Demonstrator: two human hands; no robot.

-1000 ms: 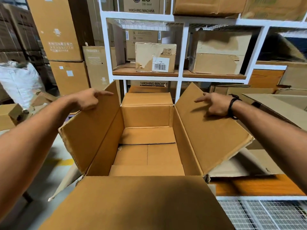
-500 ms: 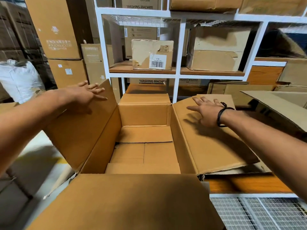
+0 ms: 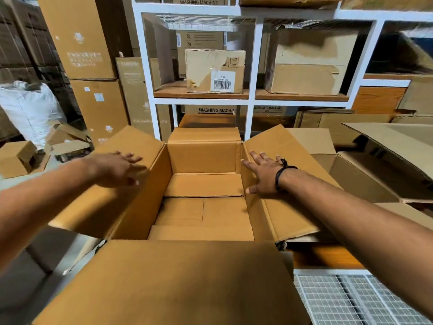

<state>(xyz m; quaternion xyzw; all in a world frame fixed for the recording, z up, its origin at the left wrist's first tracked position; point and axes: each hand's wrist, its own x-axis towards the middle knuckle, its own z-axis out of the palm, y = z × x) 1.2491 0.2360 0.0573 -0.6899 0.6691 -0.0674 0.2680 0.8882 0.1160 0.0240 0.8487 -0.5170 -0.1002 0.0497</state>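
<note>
An open box (image 3: 203, 214) is seen between the two hands, with its bottom flaps in view. The left hand (image 3: 114, 168) is laid flat on the left flap (image 3: 98, 207), fingers stretched out and nothing gripped, though it is somewhat blurred. The right hand (image 3: 264, 175) is spread palm down on the right flap (image 3: 290, 207), thumb near the fold. A black band (image 3: 280, 177) is worn at that wrist. Both flaps are splayed outward. The near flap (image 3: 175, 285) is folded toward the camera, the far flap (image 3: 203, 134) toward a white rack (image 3: 254, 66).

head-worn view, forward-down, close over box (image 3: 203, 207)
</note>
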